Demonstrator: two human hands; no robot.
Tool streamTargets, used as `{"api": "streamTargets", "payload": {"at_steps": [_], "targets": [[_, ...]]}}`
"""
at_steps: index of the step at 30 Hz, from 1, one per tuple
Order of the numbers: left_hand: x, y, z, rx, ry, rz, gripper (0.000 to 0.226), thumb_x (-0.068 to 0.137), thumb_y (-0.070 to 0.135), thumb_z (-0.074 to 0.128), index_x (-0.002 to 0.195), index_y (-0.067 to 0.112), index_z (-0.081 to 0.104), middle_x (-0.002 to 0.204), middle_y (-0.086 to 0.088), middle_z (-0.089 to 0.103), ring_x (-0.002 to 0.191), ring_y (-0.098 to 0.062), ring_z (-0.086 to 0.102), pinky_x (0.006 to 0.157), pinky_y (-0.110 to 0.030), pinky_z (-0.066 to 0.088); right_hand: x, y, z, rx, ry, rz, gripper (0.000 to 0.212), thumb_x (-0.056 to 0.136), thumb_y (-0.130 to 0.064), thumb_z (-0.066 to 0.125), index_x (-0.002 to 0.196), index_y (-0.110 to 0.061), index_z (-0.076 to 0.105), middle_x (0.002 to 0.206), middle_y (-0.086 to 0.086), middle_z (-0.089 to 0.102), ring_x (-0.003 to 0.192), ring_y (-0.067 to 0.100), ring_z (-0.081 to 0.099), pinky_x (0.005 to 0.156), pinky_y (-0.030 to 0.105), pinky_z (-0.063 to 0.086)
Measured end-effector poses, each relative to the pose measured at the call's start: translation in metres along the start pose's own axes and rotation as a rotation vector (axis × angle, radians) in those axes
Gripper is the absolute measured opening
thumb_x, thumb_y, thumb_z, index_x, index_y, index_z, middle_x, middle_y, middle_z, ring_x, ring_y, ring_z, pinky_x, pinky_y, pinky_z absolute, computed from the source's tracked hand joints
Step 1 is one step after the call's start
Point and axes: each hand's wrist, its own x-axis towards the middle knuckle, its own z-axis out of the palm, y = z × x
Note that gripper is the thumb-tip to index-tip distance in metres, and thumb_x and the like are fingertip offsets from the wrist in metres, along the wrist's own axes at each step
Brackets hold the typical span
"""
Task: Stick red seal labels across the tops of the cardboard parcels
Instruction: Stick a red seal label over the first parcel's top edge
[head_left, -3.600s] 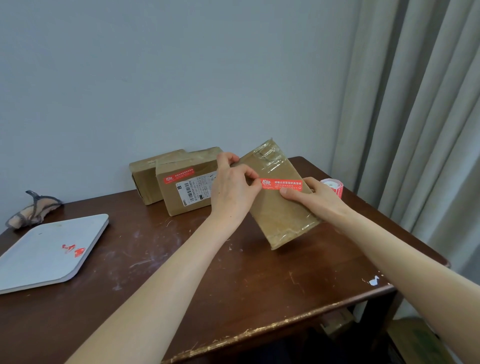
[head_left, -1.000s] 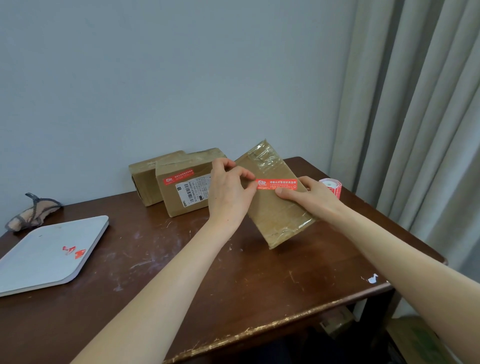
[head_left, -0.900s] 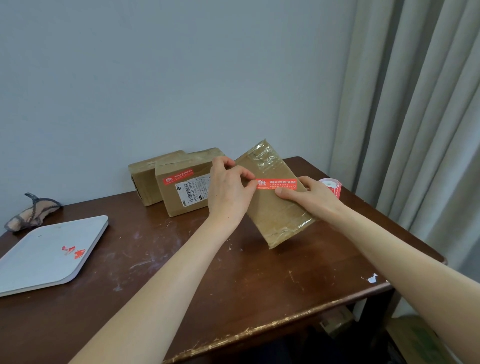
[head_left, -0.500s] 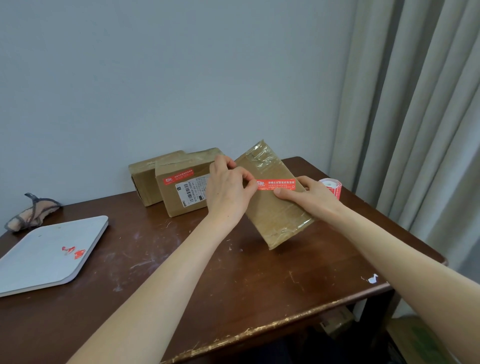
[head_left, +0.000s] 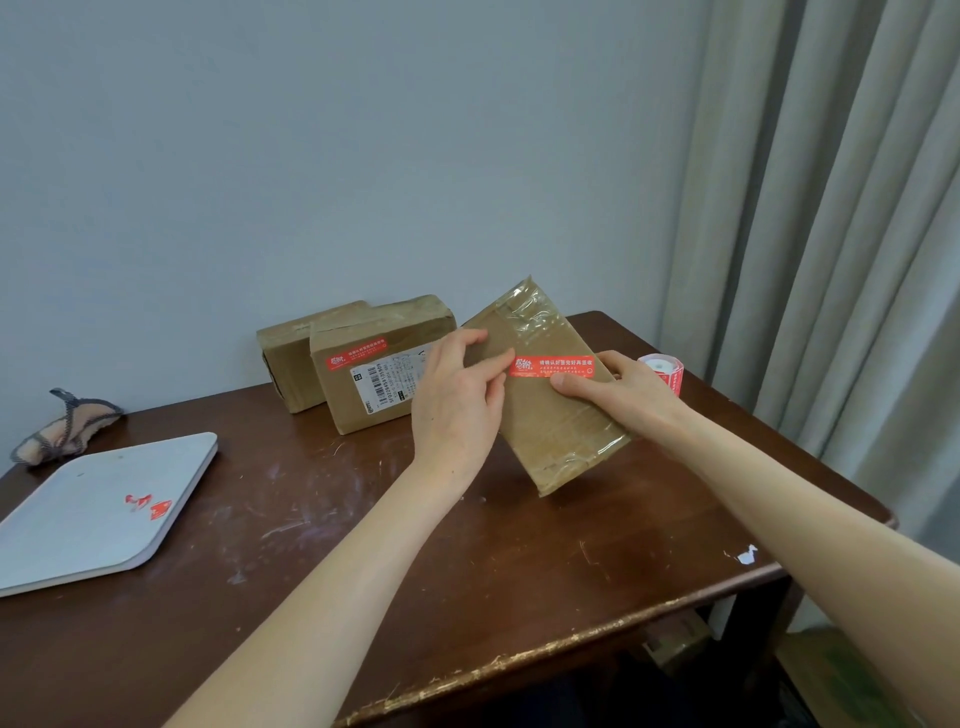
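Held parcel: we see a flat brown cardboard parcel wrapped in clear tape (head_left: 550, 415) tilted up near the far right corner of the dark scratched wooden tabletop (head_left: 467, 545), its lower end close to the wood.
Red label: a long red seal label with white print (head_left: 553, 366) lies across the parcel's upper face.
Left hand: our left hand (head_left: 457, 405) grips the parcel's left edge, fingers curled, thumb tip at the label's left end.
Right hand: our right hand (head_left: 618, 389) clasps the parcel's right edge, thumb laid flat just under the label.
Other parcels: two brown cardboard boxes (head_left: 374, 358) stand side by side against the far edge; the nearer one carries a red label and a white barcode slip.
Label roll: a red-and-white roll of labels (head_left: 665, 371) sits by the right edge, behind the right hand.
Left side: a white rounded tray (head_left: 98, 509) with red scraps lies at the left edge.
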Motion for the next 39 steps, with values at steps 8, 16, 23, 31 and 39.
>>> {"api": "streamTargets", "payload": {"at_steps": [8, 16, 23, 31, 39], "targets": [[0.007, 0.005, -0.004, -0.073, -0.031, -0.128, 0.01, 0.087, 0.026, 0.063, 0.093, 0.028, 0.071, 0.114, 0.01, 0.051, 0.115, -0.008, 0.041, 0.081, -0.017, 0.031, 0.002, 0.001, 0.001, 0.01, 0.005, -0.002, 0.065, 0.068, -0.062, 0.073, 0.121, -0.029, 0.055, 0.11, -0.009, 0.064, 0.098, 0.012, 0.064, 0.09, 0.037, 0.053], [0.014, 0.007, -0.004, -0.003, -0.015, -0.188, 0.013, 0.085, 0.035, 0.065, 0.095, 0.028, 0.069, 0.102, 0.012, 0.054, 0.102, -0.01, 0.042, 0.074, -0.021, 0.032, 0.0, 0.0, 0.001, 0.004, -0.001, -0.01, 0.063, 0.068, -0.062, 0.073, 0.12, -0.03, 0.054, 0.111, -0.008, 0.063, 0.101, 0.013, 0.063, 0.092, 0.038, 0.052], [0.012, 0.012, -0.003, -0.051, -0.021, -0.218, 0.01, 0.085, 0.033, 0.065, 0.091, 0.026, 0.07, 0.098, 0.014, 0.051, 0.099, -0.008, 0.045, 0.073, -0.018, 0.029, -0.001, 0.0, 0.001, -0.007, 0.005, -0.014, 0.058, 0.07, -0.061, 0.072, 0.117, -0.031, 0.053, 0.106, -0.01, 0.062, 0.099, 0.012, 0.063, 0.089, 0.034, 0.053], [0.016, 0.011, -0.004, -0.124, -0.078, -0.272, 0.007, 0.084, 0.029, 0.067, 0.088, 0.025, 0.064, 0.102, 0.012, 0.048, 0.103, -0.008, 0.044, 0.076, -0.019, 0.031, 0.0, 0.001, 0.001, -0.005, 0.002, -0.014, 0.058, 0.07, -0.062, 0.072, 0.116, -0.032, 0.053, 0.107, -0.011, 0.062, 0.098, 0.011, 0.063, 0.089, 0.035, 0.053], [0.018, 0.01, -0.006, -0.113, -0.089, -0.248, 0.007, 0.084, 0.032, 0.066, 0.089, 0.026, 0.067, 0.099, 0.011, 0.047, 0.1, -0.007, 0.044, 0.072, -0.02, 0.034, 0.0, 0.001, 0.002, -0.004, 0.013, -0.009, 0.062, 0.069, -0.061, 0.073, 0.12, -0.031, 0.054, 0.108, -0.01, 0.064, 0.099, 0.011, 0.063, 0.091, 0.036, 0.053]]}}
